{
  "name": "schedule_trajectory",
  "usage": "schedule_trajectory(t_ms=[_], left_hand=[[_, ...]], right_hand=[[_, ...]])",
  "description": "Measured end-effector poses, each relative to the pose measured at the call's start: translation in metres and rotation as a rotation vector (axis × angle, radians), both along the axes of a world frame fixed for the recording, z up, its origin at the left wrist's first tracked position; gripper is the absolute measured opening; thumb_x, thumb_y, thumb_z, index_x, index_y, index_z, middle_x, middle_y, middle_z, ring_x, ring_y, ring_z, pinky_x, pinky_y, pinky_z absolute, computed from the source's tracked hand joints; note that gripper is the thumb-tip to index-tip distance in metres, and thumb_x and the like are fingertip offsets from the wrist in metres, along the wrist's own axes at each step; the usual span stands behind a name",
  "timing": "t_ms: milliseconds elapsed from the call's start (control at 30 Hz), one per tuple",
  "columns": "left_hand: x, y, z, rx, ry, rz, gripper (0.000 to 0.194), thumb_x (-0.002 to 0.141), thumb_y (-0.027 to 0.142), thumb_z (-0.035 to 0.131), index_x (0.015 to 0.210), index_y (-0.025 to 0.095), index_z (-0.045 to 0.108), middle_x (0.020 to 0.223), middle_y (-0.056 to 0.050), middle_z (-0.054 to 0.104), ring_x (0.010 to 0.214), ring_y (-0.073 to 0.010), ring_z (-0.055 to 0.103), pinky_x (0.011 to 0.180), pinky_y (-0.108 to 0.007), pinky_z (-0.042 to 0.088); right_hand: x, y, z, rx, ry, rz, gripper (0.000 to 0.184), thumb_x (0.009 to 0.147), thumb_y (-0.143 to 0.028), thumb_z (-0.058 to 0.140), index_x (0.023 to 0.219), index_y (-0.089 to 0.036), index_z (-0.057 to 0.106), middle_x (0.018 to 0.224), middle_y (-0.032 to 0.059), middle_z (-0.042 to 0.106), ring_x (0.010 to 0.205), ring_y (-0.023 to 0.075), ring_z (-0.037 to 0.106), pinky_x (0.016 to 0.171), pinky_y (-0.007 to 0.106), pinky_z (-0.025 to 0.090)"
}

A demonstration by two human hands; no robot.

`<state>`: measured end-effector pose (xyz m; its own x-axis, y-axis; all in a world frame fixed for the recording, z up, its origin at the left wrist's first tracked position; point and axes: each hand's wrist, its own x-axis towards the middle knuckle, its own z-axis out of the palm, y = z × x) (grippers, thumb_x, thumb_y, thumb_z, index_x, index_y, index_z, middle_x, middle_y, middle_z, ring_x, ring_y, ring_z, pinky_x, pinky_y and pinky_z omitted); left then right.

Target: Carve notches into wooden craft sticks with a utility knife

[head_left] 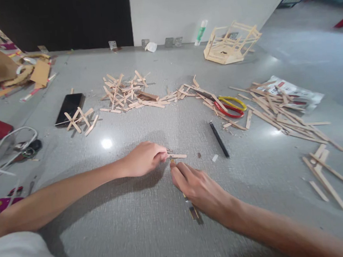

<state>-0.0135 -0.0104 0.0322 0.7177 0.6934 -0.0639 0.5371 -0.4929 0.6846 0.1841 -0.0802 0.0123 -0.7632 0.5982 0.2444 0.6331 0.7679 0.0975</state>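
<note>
My left hand [145,158] is closed, pinching one end of a short wooden stick [178,156] that lies flat on the grey table [137,226]. My right hand [195,186] is closed around a utility knife [192,210]; its metal handle sticks out below my palm and its tip sits right under the stick. The two hands are almost touching at the stick.
A black pen [219,139] lies just right of my hands. Farther back lie red and yellow scissors [230,106], heaps of cut sticks [130,93], a phone [69,107], a stick frame model [230,44], and loose long sticks [289,115] at right. Cardboard scraps [3,74] sit far left.
</note>
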Motion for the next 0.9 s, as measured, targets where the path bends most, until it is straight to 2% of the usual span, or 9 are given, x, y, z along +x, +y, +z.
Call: schedule_trajectory(t_ms=[67,167,367,467,633,800,900], left_hand=[[0.000,-0.001,0.000,0.002,-0.003,0.004,0.026,0.090,0.014,0.037,0.068,0.017,0.050,0.056,0.004,0.052,0.050,-0.0087,0.041,0.060,-0.023,0.032],[0.000,-0.002,0.001,-0.002,-0.025,0.007,0.027,0.091,0.016,0.037,0.067,0.017,0.049,0.056,0.004,0.051,0.050,-0.0086,0.040,0.059,-0.022,0.031],[-0.001,-0.001,0.000,0.014,-0.022,0.004,0.027,0.091,0.016,0.039,0.065,0.017,0.046,0.054,0.005,0.047,0.049,-0.0077,0.037,0.059,-0.022,0.030],[-0.001,0.000,-0.001,0.025,-0.026,-0.006,0.027,0.091,0.016,0.039,0.065,0.017,0.046,0.055,0.005,0.047,0.050,-0.0077,0.037,0.059,-0.022,0.030],[-0.001,-0.001,0.001,0.012,-0.032,-0.001,0.029,0.093,0.018,0.039,0.064,0.017,0.044,0.056,0.004,0.047,0.050,-0.0080,0.037,0.057,-0.022,0.029],[-0.001,-0.001,0.000,0.012,-0.059,-0.017,0.033,0.095,0.021,0.036,0.063,0.017,0.043,0.055,0.004,0.046,0.049,-0.0082,0.036,0.055,-0.022,0.028],[-0.003,-0.001,-0.003,0.024,-0.066,-0.026,0.032,0.095,0.021,0.037,0.065,0.017,0.045,0.055,0.004,0.047,0.049,-0.0081,0.037,0.057,-0.022,0.029]], right_hand=[[0.001,0.002,-0.004,-0.047,0.068,-0.017,0.027,0.090,0.002,0.033,0.079,-0.017,0.048,0.071,0.0019,0.053,0.054,0.0121,0.050,0.047,0.025,0.040],[0.004,0.005,-0.009,-0.115,0.193,-0.026,0.024,0.094,-0.003,0.032,0.083,-0.016,0.050,0.069,0.0007,0.051,0.054,0.0114,0.050,0.048,0.024,0.037],[0.009,0.008,-0.011,-0.171,0.373,0.049,0.021,0.097,-0.008,0.031,0.090,-0.017,0.049,0.067,-0.0023,0.050,0.053,0.0093,0.049,0.050,0.022,0.038],[0.009,0.008,-0.010,-0.178,0.386,0.067,0.021,0.097,-0.008,0.032,0.089,-0.017,0.049,0.067,-0.0022,0.050,0.053,0.0094,0.049,0.051,0.022,0.039],[0.008,0.009,-0.008,-0.250,0.413,0.020,0.023,0.099,-0.013,0.031,0.085,-0.019,0.048,0.067,-0.0021,0.049,0.053,0.0099,0.048,0.049,0.023,0.037],[0.010,0.010,-0.012,-0.335,0.441,0.008,0.022,0.097,-0.011,0.031,0.086,-0.019,0.048,0.068,-0.0028,0.048,0.053,0.0093,0.046,0.049,0.023,0.035],[0.011,0.009,-0.015,-0.318,0.411,0.017,0.021,0.096,-0.009,0.031,0.088,-0.019,0.048,0.071,-0.0014,0.050,0.056,0.0096,0.047,0.049,0.023,0.034]])
